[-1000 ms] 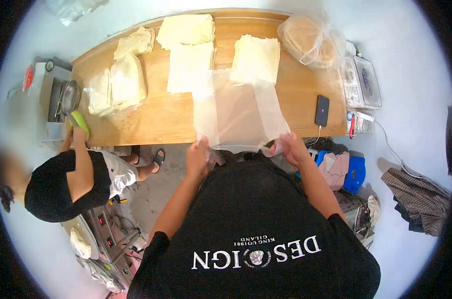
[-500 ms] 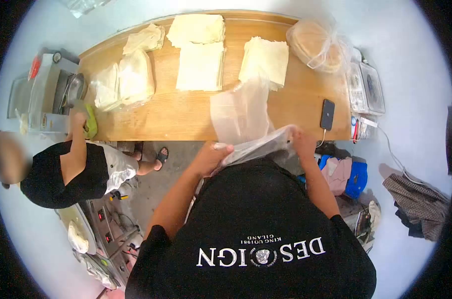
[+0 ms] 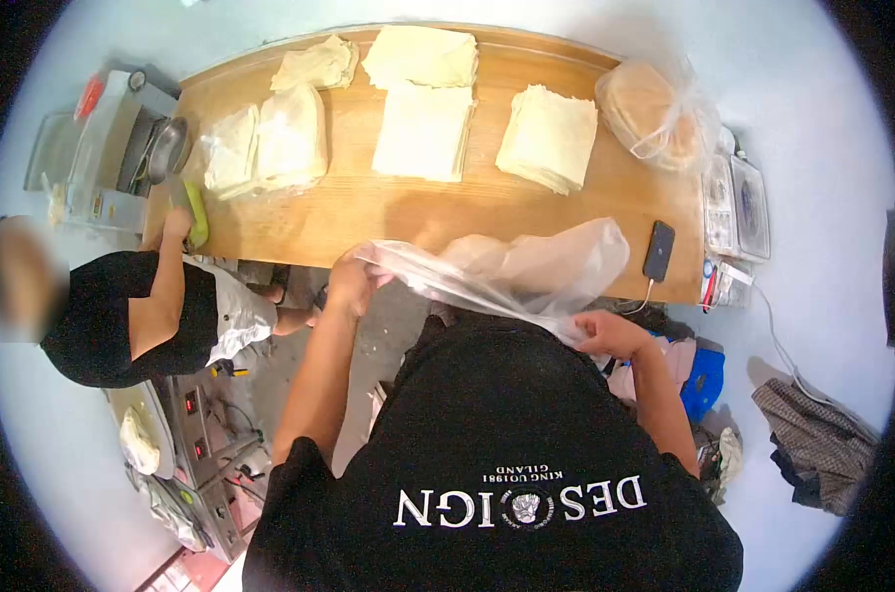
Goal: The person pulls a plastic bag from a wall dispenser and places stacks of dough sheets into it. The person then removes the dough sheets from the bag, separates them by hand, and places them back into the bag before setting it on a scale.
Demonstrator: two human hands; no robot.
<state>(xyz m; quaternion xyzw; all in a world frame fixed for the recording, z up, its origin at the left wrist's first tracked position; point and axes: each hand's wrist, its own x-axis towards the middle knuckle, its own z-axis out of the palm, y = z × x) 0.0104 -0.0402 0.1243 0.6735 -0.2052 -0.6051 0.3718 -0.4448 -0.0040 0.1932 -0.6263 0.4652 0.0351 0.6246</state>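
Observation:
A clear plastic bag [image 3: 536, 261] is stretched between my two hands at the table's front edge, its far end spread over the wood. My left hand [image 3: 354, 281] pinches one corner of its mouth. On the other side, my right hand [image 3: 613, 335] has its fingers closed on the opposite edge, close to my shirt. Beyond the bag lies a stack of pale thin sheets [image 3: 548, 138]. To its left is another stack of sheets [image 3: 423, 133], touching a further pile [image 3: 423, 56] behind it.
Bagged sheets [image 3: 291, 138] lie at the table's left, and round flatbreads [image 3: 649, 113] in a tied bag at the right. A phone [image 3: 659, 250] on a cable rests near the right edge. A co-worker [image 3: 122, 316] stands at the left, one hand by a green object [image 3: 197, 215].
My left hand has moved left and forward with its corner of the bag, while my right hand has come back toward me. The bag's loose end has swung right, off the stack of sheets.

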